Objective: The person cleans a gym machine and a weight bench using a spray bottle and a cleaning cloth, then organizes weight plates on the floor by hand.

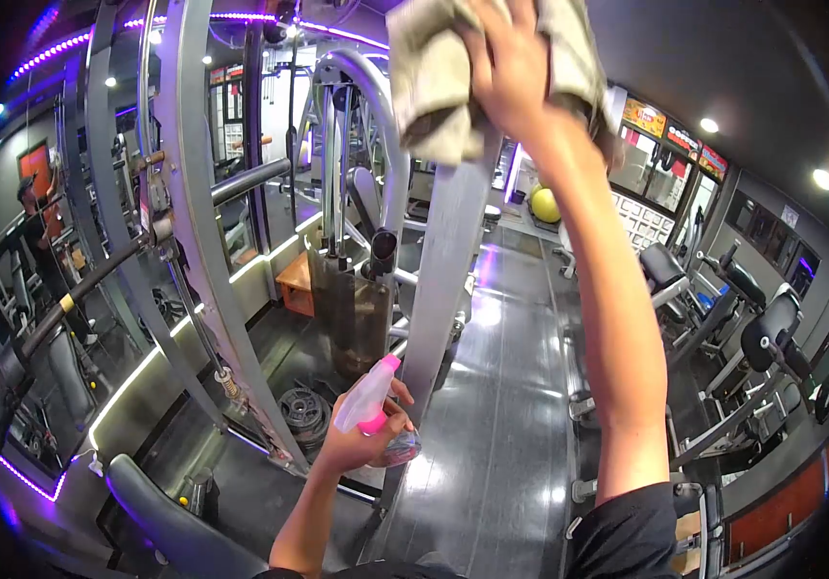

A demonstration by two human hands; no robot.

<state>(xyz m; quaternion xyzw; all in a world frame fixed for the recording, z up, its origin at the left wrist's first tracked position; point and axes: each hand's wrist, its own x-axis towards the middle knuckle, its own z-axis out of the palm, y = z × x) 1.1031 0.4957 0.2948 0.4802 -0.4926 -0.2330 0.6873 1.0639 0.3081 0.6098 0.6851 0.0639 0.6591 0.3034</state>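
My right hand [516, 72] is raised at the top of the view, its fingers pressed on a light grey-beige cloth [439, 92]. The cloth lies against the upper part of a grey metal upright [448, 241] and hides its top. Lower down, my left hand [366, 439] is wrapped round a spray bottle [366, 400] with a translucent white head and pink parts. The bottle is tilted, close to the lower part of the upright, with its pink nozzle pointing up and to the right.
A second grey post [197, 232] with a barbell [82, 289] stands at the left. Weight plates [303, 410] lie on the floor below. A black bench pad [168, 521] is at the lower left. Gym machines [772, 328] line the right side. Mirrors at the left reflect a person.
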